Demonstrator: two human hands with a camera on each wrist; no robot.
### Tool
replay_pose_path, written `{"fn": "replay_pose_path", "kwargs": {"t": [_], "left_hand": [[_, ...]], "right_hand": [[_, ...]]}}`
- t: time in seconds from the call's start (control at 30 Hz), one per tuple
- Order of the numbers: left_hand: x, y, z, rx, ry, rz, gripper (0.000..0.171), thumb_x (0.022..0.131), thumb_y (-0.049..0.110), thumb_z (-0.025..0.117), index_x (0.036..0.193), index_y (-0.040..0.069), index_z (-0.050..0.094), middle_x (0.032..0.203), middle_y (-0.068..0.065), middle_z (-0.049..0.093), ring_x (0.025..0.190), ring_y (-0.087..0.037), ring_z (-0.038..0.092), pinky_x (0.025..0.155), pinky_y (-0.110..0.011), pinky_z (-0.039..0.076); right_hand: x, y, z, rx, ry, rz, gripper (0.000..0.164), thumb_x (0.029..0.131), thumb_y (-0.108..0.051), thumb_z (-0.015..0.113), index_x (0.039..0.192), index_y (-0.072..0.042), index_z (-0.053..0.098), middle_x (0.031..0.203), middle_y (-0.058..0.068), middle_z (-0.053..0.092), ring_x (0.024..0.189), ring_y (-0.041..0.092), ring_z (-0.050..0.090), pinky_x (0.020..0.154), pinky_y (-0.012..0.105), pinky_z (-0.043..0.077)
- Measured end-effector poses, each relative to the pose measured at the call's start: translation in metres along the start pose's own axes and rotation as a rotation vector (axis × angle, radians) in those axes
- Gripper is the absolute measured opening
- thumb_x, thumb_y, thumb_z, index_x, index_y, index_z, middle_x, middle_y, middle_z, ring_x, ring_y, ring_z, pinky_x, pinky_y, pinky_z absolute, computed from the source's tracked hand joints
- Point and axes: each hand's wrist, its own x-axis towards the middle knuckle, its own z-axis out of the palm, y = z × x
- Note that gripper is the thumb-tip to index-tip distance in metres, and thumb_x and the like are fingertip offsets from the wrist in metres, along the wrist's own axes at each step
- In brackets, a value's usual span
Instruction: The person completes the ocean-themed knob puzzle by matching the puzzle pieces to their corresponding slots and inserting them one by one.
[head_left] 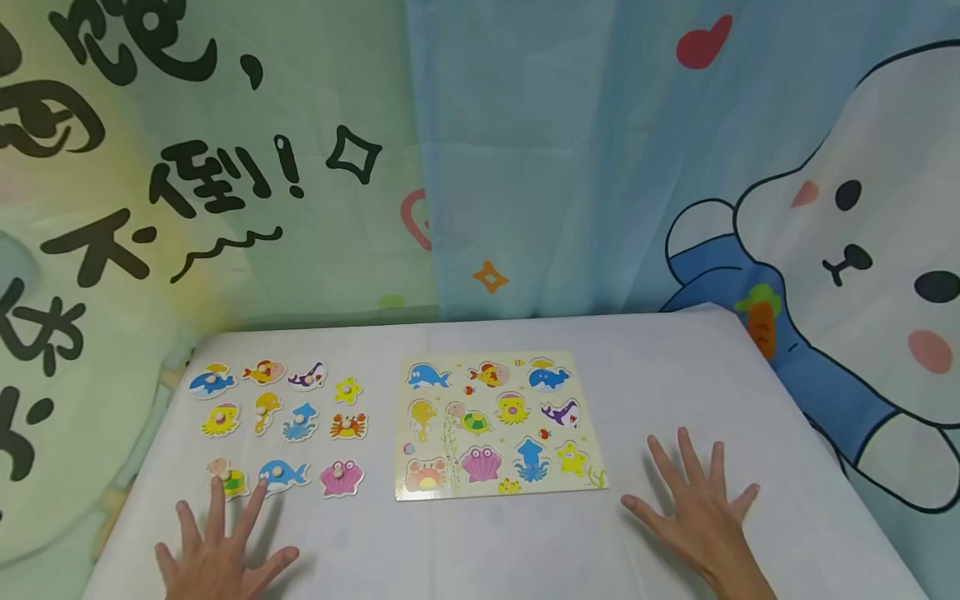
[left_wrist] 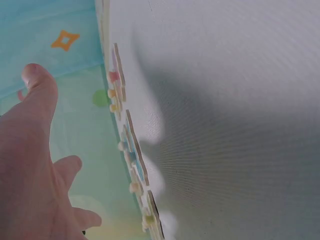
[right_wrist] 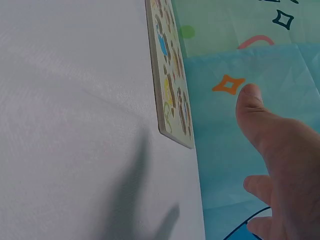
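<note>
My left hand (head_left: pixel 217 558), fingers spread, hovers over the front left of the table, holding nothing. Its fingertips overlap the turtle piece (head_left: pixel 237 483) and the blue whale piece (head_left: pixel 283 476) in the head view. To their right lies a pink shell piece (head_left: pixel 342 479). Further back sit more knobbed puzzle pieces, among them a crab (head_left: pixel 348 426), a squid (head_left: pixel 300 423) and a starfish (head_left: pixel 348 390). A cream puzzle board (head_left: pixel 465 492) with matching sea animal pictures lies at mid-table. Right of the board, my right hand (head_left: pixel 697 508) is spread with nothing in it.
A white cloth covers the table (head_left: pixel 510 550). Behind it hangs a printed curtain (head_left: pixel 517 167) with dark lettering at left and a cartoon white animal at right. In the right wrist view the puzzle board (right_wrist: pixel 172 100) shows its thick edge.
</note>
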Motion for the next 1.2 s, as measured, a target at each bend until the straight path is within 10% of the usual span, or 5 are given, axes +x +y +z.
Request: {"fn": "replay_pose_path", "kwargs": {"t": [0.6,0.8,1.0,1.2], "left_hand": [[-0.002,0.003,0.005,0.009,0.019,0.028,0.118,0.066,0.090,0.049,0.153,0.014,0.025,0.157,-0.031,0.012,0.132,-0.070,0.005,0.097,-0.084,0.009],[0.006,0.008,-0.002,-0.078,0.078,0.138,0.111,0.072,0.082,0.054,0.153,0.014,0.024,0.155,-0.031,0.018,0.136,-0.065,0.009,0.097,-0.083,0.010],[0.024,0.020,-0.014,-0.253,0.245,0.305,0.077,0.083,0.043,0.073,0.143,0.006,0.042,0.136,-0.028,0.045,0.126,-0.051,0.039,0.100,-0.068,0.035],[0.065,0.034,-0.038,-0.344,0.261,0.387,0.053,0.089,0.025,0.069,0.134,0.002,0.052,0.121,-0.023,0.056,0.109,-0.039,0.055,0.091,-0.056,0.049]], "right_hand": [[0.002,-0.011,0.000,0.007,0.040,-0.021,0.096,0.076,-0.074,0.057,0.150,-0.017,0.035,0.159,0.026,0.016,0.141,0.060,0.002,0.091,0.087,-0.006],[0.001,-0.013,-0.001,0.012,0.051,-0.009,0.089,0.077,-0.066,0.063,0.145,-0.013,0.043,0.155,0.027,0.025,0.143,0.055,0.010,0.096,0.085,-0.003],[0.007,-0.021,-0.001,0.132,0.014,-0.005,0.073,0.082,-0.057,0.064,0.138,-0.012,0.052,0.154,0.025,0.030,0.144,0.049,0.012,0.099,0.084,0.000],[0.013,-0.020,0.003,0.296,0.043,-0.009,0.061,0.086,-0.044,0.067,0.133,-0.008,0.055,0.151,0.026,0.036,0.143,0.050,0.019,0.106,0.078,0.005]]}}
